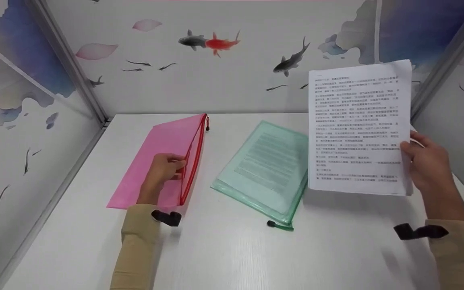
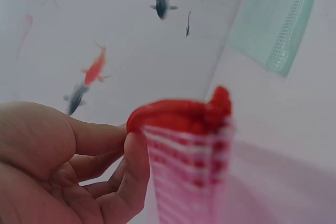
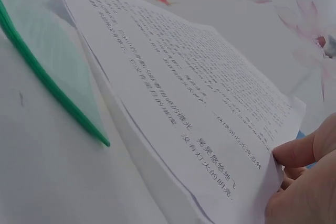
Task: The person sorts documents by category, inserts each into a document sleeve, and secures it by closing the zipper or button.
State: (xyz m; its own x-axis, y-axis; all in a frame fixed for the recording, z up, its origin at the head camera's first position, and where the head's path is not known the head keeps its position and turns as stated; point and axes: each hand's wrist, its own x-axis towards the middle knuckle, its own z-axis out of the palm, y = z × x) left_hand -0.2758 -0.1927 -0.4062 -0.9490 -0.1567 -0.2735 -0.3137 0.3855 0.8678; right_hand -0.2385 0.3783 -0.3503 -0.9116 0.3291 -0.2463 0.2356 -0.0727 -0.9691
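On the left lies a pink zip document pouch point(image 1: 171, 139) with a red zipper edge point(image 2: 173, 116). My left hand point(image 1: 162, 171) pinches that edge between thumb and fingers, and the pouch's mouth gapes along the zipper side. At the right, my right hand point(image 1: 431, 161) grips a stack of printed paper sheets point(image 1: 357, 129) by its right edge, thumb on the front. The sheets are raised and tilted toward the head camera, their lower edges slightly fanned. Between the hands rests a green zip pouch point(image 1: 262, 161) with printed pages inside; the paper overlaps its right side in the head view.
The white tabletop point(image 1: 232, 257) ends at a back wall point(image 1: 248, 92) painted with fish and petals. Side panels stand left and right. A black zipper pull point(image 1: 271, 223) sticks out from the green pouch's near corner. Both sleeves carry black wrist mounts point(image 1: 167, 218).
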